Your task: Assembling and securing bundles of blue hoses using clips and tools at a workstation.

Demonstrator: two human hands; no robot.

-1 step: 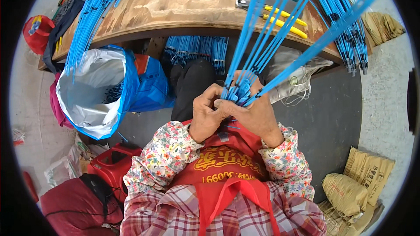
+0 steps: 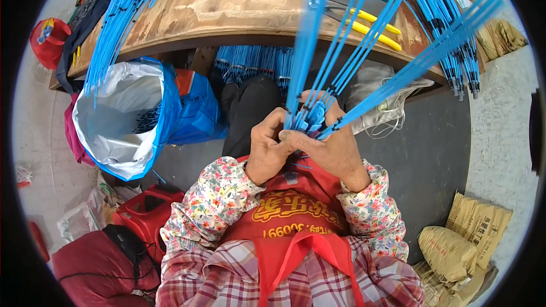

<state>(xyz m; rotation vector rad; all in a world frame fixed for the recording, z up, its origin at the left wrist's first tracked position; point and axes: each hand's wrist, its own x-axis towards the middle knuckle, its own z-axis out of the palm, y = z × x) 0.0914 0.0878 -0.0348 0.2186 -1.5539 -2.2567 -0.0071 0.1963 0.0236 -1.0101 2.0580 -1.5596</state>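
- Gripping blue plastic rods (image 2: 409, 67) by one end: left hand (image 2: 267, 146) and right hand (image 2: 335, 150), fingers curled.
- Rods' long axes fan out toward the wooden workbench (image 2: 227, 11).

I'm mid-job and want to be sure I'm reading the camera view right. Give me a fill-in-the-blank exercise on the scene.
1. The left hand and right hand hold a fan of strands that are mostly ____ in colour.
2. The pliers on the bench have ____ handles.
3. The open blue sack stands to the ____ of both hands.
4. The sleeves are printed with small, colourful ____.

Missing words: blue; yellow; left; flowers.
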